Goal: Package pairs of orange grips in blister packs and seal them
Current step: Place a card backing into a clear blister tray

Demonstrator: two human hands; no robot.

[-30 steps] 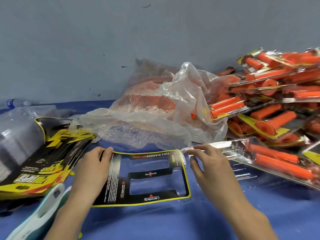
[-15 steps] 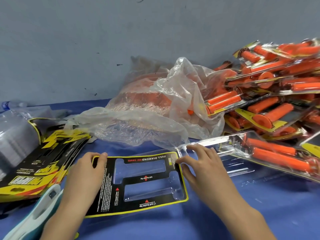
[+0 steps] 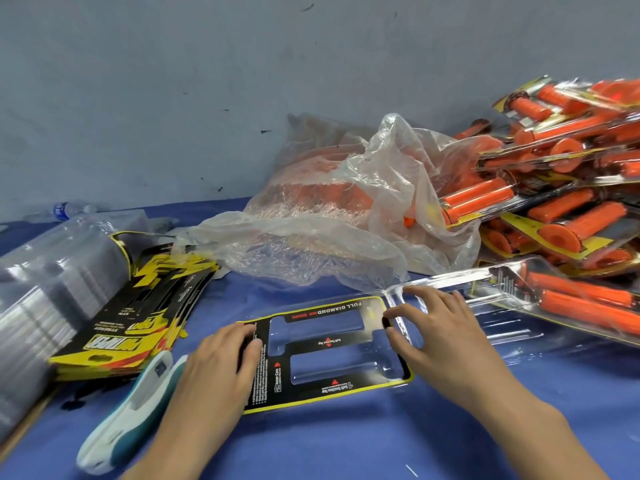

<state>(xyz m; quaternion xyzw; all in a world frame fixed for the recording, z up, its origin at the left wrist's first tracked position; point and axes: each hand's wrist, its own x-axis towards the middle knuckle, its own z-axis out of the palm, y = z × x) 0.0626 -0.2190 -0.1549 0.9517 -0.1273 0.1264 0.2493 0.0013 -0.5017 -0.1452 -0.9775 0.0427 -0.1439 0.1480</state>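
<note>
A black and yellow card insert [image 3: 332, 341] with two window cut-outs lies on the blue table, seated in one half of an open clear blister [image 3: 502, 327]. My left hand [image 3: 221, 362] rests flat on the card's left end. My right hand [image 3: 436, 327] presses thumb and fingertips on the card's right end and the blister's fold. No loose orange grip is in either hand. Loose orange grips show through a crumpled plastic bag [image 3: 329, 195] behind the card.
A heap of filled packs [image 3: 571, 168] rises at the right, and one filled pack [image 3: 581, 299] lies nearest my right hand. At the left are a stack of cards [image 3: 138, 306], stacked clear blisters [image 3: 52, 278], a teal and white hand tool [image 3: 131, 410] and a bottle [image 3: 65, 209].
My right hand brought the clear blister leftward to the card and now presses on the card's right end. My left hand stayed on the card's left end.
</note>
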